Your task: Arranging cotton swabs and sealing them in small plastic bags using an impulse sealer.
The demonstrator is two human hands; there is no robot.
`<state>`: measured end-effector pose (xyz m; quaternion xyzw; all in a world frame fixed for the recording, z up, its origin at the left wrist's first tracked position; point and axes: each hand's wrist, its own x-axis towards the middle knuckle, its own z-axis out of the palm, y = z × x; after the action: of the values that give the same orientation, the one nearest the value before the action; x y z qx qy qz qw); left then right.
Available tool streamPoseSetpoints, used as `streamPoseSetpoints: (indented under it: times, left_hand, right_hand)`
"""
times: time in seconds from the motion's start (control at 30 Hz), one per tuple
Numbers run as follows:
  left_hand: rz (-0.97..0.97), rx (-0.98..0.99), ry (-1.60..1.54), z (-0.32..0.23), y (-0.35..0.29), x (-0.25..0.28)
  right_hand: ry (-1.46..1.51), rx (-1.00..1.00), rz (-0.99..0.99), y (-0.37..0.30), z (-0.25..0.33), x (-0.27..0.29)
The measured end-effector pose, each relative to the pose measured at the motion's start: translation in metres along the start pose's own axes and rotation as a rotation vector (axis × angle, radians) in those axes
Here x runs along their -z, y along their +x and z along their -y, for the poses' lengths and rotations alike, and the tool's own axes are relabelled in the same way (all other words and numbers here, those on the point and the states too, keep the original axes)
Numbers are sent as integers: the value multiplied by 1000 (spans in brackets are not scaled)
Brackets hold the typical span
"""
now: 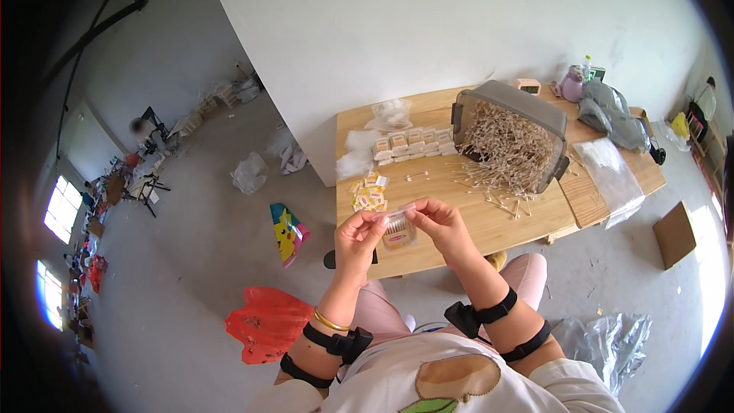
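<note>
Between my two hands, over the table's near edge, hangs a small clear bag of cotton swabs [398, 235] with a yellow and white label. The fingers of my left hand [359, 239] pinch the left end of its top edge. My right hand [440, 227] pinches the right end in the same way. Just beyond my left hand lies a loose pile of yellow and white label cards [370, 193]. Past them, packed swab bags [413, 142] stand in stacked rows. A grey plastic bin [520, 103] lies on its side, with loose cotton swabs [508, 145] spilling onto the wood.
The wooden table [443, 222] stands against a white wall. Clear empty bags [355, 154] lie at its left, a clear plastic sheet [612, 176] and a grey bag [615, 116] at its right. On the floor are a red bag [269, 325] and a cardboard box [674, 235].
</note>
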<state>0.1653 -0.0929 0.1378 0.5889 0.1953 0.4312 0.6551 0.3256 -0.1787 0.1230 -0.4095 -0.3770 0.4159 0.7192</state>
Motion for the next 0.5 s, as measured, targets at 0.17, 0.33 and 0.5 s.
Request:
streamPoseSetpoints:
  times: [0.17,0.33,0.5]
  left_hand:
    - [5,-29,6,5,1,2]
    - [24,-37,6,10,-1,2]
    - [38,48,12,10,1,-3]
  right_hand:
    - [-6,29,-15,1,-3,-4]
    - [-13,32,-35,0,-9,-1]
    - [-11,21,-58,-2,-14,2]
